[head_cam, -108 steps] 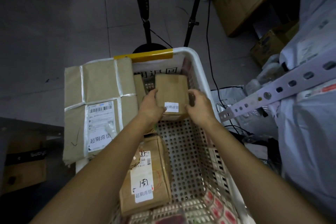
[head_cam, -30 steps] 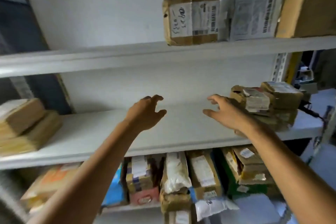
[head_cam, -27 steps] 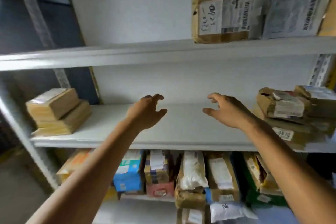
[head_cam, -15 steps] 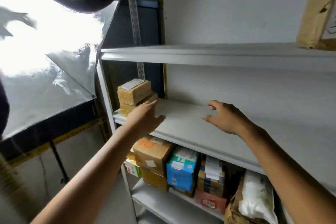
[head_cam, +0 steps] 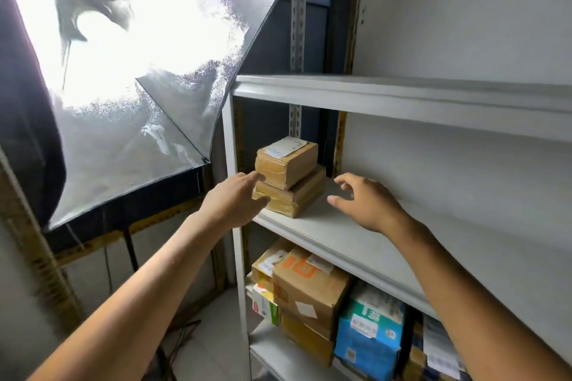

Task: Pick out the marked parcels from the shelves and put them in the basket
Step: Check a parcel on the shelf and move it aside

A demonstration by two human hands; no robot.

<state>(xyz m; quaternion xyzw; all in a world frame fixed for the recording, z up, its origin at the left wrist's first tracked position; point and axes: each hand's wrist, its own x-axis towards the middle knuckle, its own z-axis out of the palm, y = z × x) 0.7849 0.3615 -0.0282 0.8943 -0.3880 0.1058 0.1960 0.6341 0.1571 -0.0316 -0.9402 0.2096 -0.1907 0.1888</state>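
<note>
Two brown cardboard parcels are stacked at the left end of the middle white shelf. The top parcel carries a white label on its upper face; the flatter bottom parcel lies under it. My left hand reaches at the stack's front left corner, fingers extended and holding nothing. Just right of the stack, over the bare shelf board, my right hand hovers with loosely spread fingers and nothing in it. The basket is out of view.
A bright softbox lamp on a stand fills the left side, close to the shelf post. The lower shelf holds a large brown box, a blue box and other parcels. The upper shelf shows no parcels here.
I have turned from the basket to the shelves, and the view has swung left. Both empty hands have moved toward the two stacked parcels, which are nearer now.
</note>
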